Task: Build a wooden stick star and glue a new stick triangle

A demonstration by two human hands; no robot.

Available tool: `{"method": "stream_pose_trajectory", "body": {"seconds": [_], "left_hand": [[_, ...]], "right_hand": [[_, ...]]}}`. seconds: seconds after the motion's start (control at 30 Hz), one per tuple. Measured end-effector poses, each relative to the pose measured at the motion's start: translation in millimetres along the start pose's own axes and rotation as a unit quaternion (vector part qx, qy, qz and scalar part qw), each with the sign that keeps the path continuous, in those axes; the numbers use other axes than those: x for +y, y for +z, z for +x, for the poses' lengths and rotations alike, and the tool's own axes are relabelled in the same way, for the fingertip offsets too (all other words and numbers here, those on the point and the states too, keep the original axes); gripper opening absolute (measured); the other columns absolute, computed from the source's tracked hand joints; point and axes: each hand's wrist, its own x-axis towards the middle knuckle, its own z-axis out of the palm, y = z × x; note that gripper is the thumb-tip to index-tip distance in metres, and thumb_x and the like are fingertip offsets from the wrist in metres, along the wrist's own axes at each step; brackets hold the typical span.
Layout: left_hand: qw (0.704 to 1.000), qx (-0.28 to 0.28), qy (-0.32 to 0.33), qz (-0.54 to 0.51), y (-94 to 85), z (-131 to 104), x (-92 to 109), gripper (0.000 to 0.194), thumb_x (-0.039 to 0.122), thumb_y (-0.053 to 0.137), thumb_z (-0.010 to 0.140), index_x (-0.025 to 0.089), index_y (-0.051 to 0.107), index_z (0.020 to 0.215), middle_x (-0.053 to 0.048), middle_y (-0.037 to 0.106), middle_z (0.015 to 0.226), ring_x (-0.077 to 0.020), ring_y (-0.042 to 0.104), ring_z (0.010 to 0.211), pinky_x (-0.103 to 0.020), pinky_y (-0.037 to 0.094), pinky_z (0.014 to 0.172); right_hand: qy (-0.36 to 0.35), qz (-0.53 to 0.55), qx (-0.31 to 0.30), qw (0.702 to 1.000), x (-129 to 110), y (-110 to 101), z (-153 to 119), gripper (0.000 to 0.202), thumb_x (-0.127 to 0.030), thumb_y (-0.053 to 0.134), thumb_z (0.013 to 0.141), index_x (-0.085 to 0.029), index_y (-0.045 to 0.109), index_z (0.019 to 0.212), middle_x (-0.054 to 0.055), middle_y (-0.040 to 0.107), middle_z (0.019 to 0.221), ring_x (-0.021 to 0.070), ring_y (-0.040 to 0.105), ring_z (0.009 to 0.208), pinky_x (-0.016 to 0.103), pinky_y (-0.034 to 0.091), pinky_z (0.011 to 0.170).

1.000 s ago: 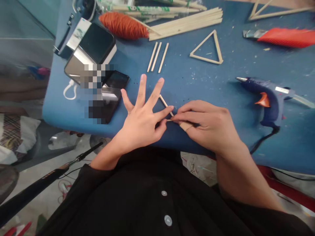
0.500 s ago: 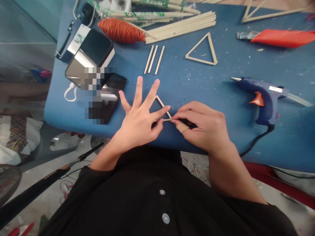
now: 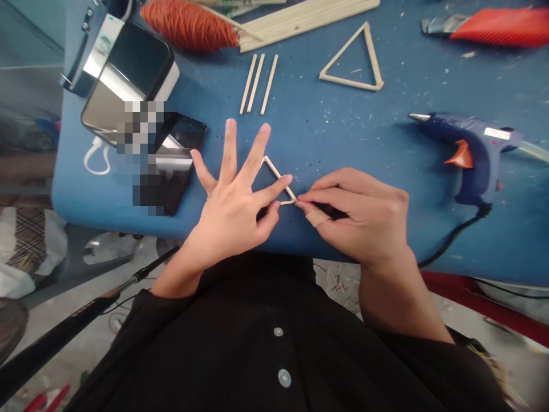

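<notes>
A small triangle of thin wooden sticks (image 3: 278, 171) lies on the blue table in front of me, partly hidden by my fingers. My left hand (image 3: 234, 206) holds it with thumb and index finger, the index lying across the right-hand stick; the other three fingers are spread wide. At the triangle's lower right corner, my right hand (image 3: 351, 214) pinches with thumb and index fingertips, a bandage wrapped around the thumb. Three short loose sticks (image 3: 258, 84) lie side by side beyond my left fingertips. A larger finished-looking stick triangle (image 3: 351, 87) rests farther back.
A blue glue gun (image 3: 454, 143) lies right, its cord running toward the front edge. Behind it sits a red-handled utility knife (image 3: 497, 27). Orange twine (image 3: 189, 26) and a stick bundle (image 3: 309, 23) lie at the back. A dark phone (image 3: 184, 143) and a glossy box-like device (image 3: 132, 68) are left.
The view has shifted slightly, so the table's things sit higher in the picture. Both hands keep nearly the same pose on the small triangle.
</notes>
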Motion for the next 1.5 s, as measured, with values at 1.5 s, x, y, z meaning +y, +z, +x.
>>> {"method": "stream_pose_trajectory", "body": {"seconds": [1.5], "left_hand": [[1.0,0.016,-0.024,-0.002,0.2,1.0,0.8,0.049,0.036,0.073,0.1,0.041,0.066,0.149,-0.004,0.032,0.186,-0.0507,0.012,0.175,-0.09,-0.006,0.13]], "right_hand": [[0.008,0.029,0.019,0.999,-2.8,-2.0,-2.6,0.03,0.002,0.063,0.089,-0.024,0.077,0.09,0.003,0.081,0.099,0.0185,0.078,0.087,0.032,0.066,0.078]]}}
